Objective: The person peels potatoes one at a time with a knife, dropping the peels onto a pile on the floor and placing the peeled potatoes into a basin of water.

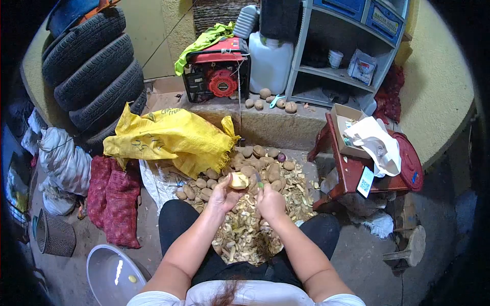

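Observation:
A partly peeled potato (239,180), pale yellow with some brown skin, sits in my left hand (222,196), whose fingers are wrapped round it. My right hand (271,202) is closed on a small green-handled knife (259,181), its blade pointing up, just right of the potato and apart from it. Below both hands spreads a heap of peelings (239,234) between my knees. Beyond them lies a pile of unpeeled potatoes (265,162) beside a yellow sack (173,137).
A grey basin (109,278) holding one peeled potato stands at the lower left, near red mesh sacks (115,204) and a wicker basket (55,237). On the right is a red stool (334,153) with a box. A generator (217,76) and shelf (334,75) stand behind.

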Demonstrator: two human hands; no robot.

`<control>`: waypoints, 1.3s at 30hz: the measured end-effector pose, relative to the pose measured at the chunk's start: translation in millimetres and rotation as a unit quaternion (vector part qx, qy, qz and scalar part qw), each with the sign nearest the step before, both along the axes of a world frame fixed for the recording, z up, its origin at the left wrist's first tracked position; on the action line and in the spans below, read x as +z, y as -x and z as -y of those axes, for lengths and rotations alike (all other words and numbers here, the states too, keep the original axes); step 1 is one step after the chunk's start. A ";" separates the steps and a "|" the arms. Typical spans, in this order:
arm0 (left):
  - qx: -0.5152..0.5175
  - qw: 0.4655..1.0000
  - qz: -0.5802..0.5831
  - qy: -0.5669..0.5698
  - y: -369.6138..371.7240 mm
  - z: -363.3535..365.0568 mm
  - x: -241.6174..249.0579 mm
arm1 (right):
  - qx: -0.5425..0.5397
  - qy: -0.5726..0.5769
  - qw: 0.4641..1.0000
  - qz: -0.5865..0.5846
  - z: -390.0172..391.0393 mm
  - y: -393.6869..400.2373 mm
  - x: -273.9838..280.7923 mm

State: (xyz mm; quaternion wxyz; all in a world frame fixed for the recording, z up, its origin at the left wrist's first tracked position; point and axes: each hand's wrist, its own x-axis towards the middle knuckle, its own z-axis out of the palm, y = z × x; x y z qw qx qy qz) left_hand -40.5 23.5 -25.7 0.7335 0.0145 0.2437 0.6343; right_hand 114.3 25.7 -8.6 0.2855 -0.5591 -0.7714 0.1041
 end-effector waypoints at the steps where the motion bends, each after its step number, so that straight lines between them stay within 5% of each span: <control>1: 0.000 1.000 0.001 0.000 -0.7 -0.7 1.0 | 0.000 -0.006 1.000 -0.013 -1.2 -1.8 0.8; 7: 0.010 1.000 0.011 -0.016 -1.1 -2.0 -3.1 | 0.138 -0.146 0.979 -0.024 17.1 2.9 11.6; 22: 0.005 0.999 0.032 0.001 -6.5 0.3 -4.4 | 0.082 -0.115 0.989 0.050 11.5 13.6 -14.9; 32: 0.082 0.974 -0.204 0.056 -14.0 -7.1 -30.1 | 0.071 -0.152 0.983 0.074 -3.7 14.5 -48.0; 35: 0.098 0.976 -0.168 0.096 -9.1 -7.1 -24.2 | 0.032 -0.095 0.991 0.086 -8.4 12.2 -44.3; 37: 0.081 0.990 -0.074 0.088 -5.7 -3.8 -13.1 | -0.022 0.058 0.998 -0.008 -8.5 11.7 -29.7; 39: 0.063 0.996 -0.042 0.049 -1.5 -2.8 -12.2 | 0.031 0.082 0.992 -0.096 -9.2 7.8 -27.8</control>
